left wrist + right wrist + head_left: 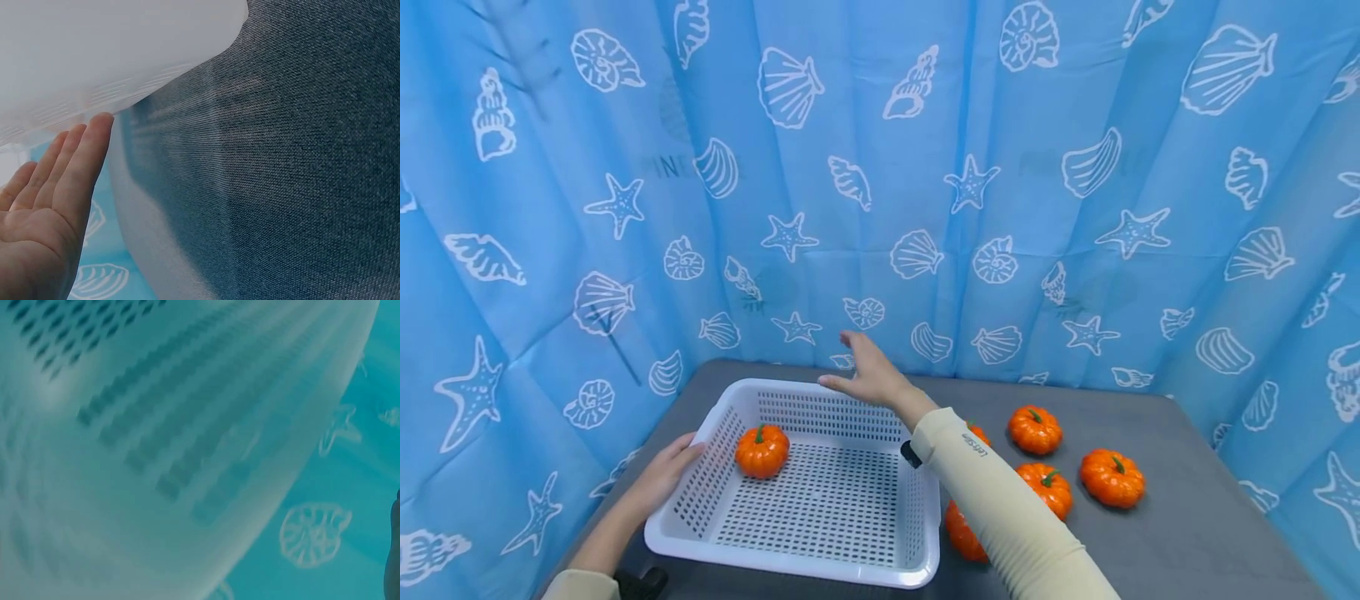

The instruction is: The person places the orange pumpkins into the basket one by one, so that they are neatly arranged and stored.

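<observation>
A white perforated plastic basket [805,575] sits on the grey table, with a small orange pumpkin [762,452] inside near its back left corner. At the basket's left rim is my left hand [664,473]. In the left wrist view, the straight fingers [84,156] of that hand reach up to the basket's outer wall [112,50]. My right hand [874,375] is stretched over the back rim, thumb spread from the fingers and nothing held. Only a sliver of it shows in the right wrist view, beside the basket wall [156,537].
Right of the basket lie several more orange pumpkins, including one at the back [1035,429] and one farther right [1112,478]. My right sleeve [1007,508] partly covers others. A blue curtain [880,208] with white shells hangs behind the grey table [1180,517].
</observation>
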Demonstrator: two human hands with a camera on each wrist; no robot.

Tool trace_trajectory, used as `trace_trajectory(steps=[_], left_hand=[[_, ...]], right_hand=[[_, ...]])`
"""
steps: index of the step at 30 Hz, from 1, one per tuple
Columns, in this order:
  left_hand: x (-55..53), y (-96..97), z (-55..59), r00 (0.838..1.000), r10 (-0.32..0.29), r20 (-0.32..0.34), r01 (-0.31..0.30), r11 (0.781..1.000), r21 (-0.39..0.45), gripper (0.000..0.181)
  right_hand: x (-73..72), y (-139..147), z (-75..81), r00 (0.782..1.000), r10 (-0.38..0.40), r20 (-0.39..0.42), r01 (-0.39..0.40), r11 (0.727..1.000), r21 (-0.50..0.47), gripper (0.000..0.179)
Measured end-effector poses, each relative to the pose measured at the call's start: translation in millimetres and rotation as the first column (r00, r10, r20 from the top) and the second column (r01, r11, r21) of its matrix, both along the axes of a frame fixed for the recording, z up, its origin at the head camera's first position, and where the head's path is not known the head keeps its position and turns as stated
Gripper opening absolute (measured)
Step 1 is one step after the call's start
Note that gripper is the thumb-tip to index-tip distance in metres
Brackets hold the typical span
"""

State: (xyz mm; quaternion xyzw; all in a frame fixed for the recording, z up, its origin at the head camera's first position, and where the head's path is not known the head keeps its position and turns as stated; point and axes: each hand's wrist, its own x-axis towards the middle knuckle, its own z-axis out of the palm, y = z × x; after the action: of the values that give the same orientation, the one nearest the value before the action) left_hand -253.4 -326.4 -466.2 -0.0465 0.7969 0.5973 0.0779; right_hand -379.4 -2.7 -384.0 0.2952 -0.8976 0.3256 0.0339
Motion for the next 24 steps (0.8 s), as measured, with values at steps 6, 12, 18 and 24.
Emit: trace_trajectory(steps=[6, 12, 18, 24], left_hand=[[0.6, -0.7, -0.6, 1.0, -0.021, -0.005, 0.021, 1.0, 0.01, 0.058], [0.9, -0.3, 0.3, 1.0, -0.023, -0.009, 0.023, 1.0, 0.004, 0.058], [1.7, -0.1, 1.0, 0.999, -0.027, -0.017, 0.027, 1.0, -0.002, 0.059], [1.7, -1.0, -1.7, 1.0, -0.024, -0.003, 0.024, 1.0, 0.008, 0.058]], right_hand=[[-9.6, 34.4, 9.9, 0.999, -0.044, -0.022, 0.044, 0.999, -0.025, 0.087], [-15.8, 66.9, 20.5, 0.995, -0.085, -0.057, 0.084, 0.996, -0.024, 0.087], [-22.4, 99.8, 19.7, 0.987, -0.146, -0.059, 0.145, 0.989, -0.023, 0.086], [-24.0, 139.6, 12.6, 0.979, -0.199, -0.029, 0.199, 0.98, -0.015, 0.087]])
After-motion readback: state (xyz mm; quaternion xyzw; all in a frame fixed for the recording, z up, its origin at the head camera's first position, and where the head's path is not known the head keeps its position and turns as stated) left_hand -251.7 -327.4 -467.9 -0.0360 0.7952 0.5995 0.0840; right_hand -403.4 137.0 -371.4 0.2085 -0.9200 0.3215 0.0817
